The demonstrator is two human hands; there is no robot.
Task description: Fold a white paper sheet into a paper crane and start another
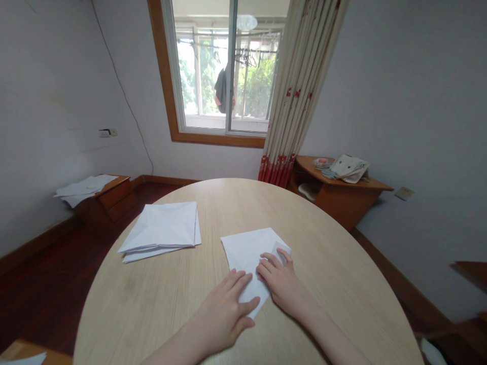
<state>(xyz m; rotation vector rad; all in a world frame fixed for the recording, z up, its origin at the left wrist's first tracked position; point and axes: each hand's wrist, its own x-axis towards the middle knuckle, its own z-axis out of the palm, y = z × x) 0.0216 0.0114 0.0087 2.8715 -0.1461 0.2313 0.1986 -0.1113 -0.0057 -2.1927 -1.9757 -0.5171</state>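
Pressing creased paper [247, 258] (thin, white) under left hand [224, 312] and right hand [283, 286]

The left hand [224, 317] and right hand [283, 286] rest on a folded white paper sheet [245, 253] atop a round wood-grain table [323, 268], with a stack of folded white paper [160, 228] to their left. Beyond the table is a glass window [224, 71]. A wooden cabinet [110, 195] under loose white paper [83, 188] stands left, and a wooden corner shelf [342, 190] holding a cloth bag [350, 168] stands right.

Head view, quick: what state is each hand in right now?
Left hand: open, flat, fingers resting on the folded white paper sheet, not gripping.
Right hand: open, flat on that sheet, not gripping.
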